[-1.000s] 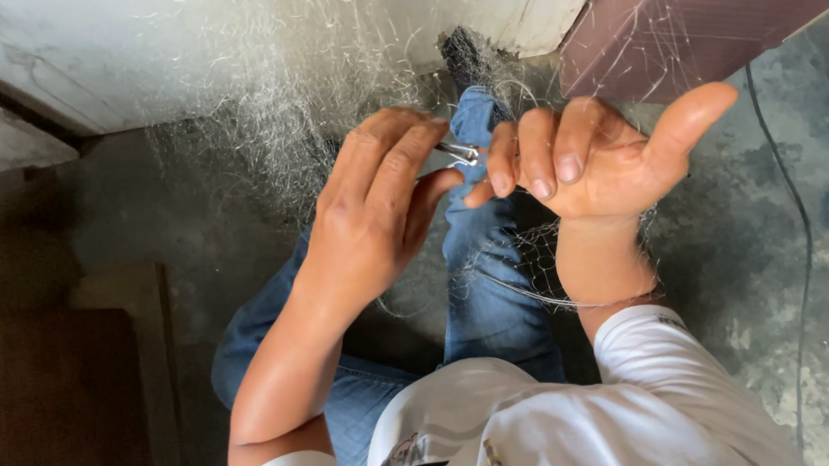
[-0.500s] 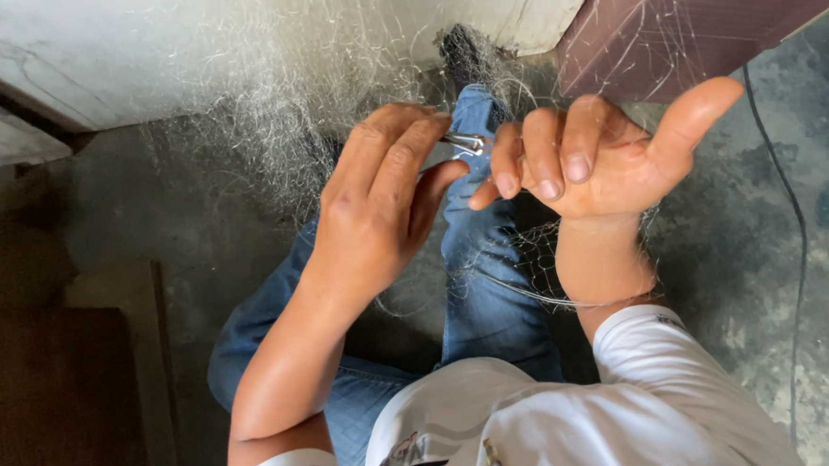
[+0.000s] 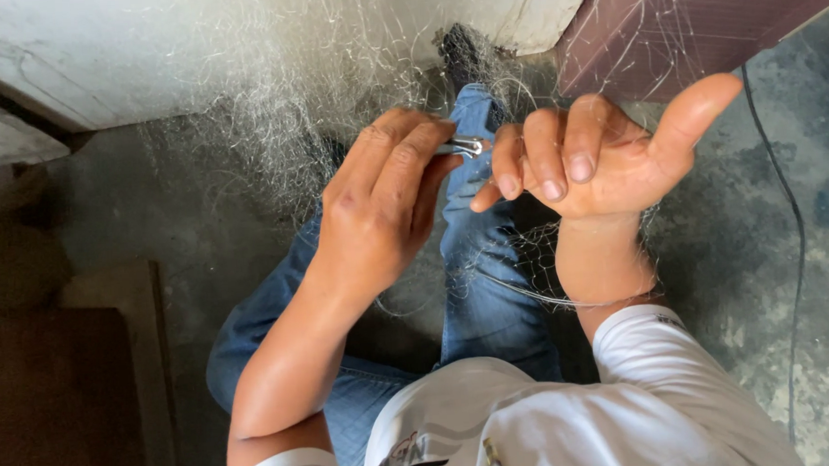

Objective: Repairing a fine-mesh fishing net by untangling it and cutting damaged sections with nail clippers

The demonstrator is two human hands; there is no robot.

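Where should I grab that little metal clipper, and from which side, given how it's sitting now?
Only the small metal clipper's silvery tip shows, poking out toward the right hand; its body is wrapped in the left hand's fingers. Probably best to grip the body from the left, as that hand does, leaving the tip free among the fine net strands.

A rough grey concrete floor point(image 3: 766, 271), stained in darker patches, fills the right side and runs under the seated person. A thin black cable point(image 3: 797, 241) trails down across it near the right edge. A dark reddish-brown panel point(image 3: 705, 10) slants across the upper right corner. A worn whitish wall point(image 3: 140, 49) with scuffed paint spans the top. A dark brown wooden board point(image 3: 55, 403) lies at lower left. The person wears faded blue jeans point(image 3: 484, 305) and a white T-shirt point(image 3: 576, 423).
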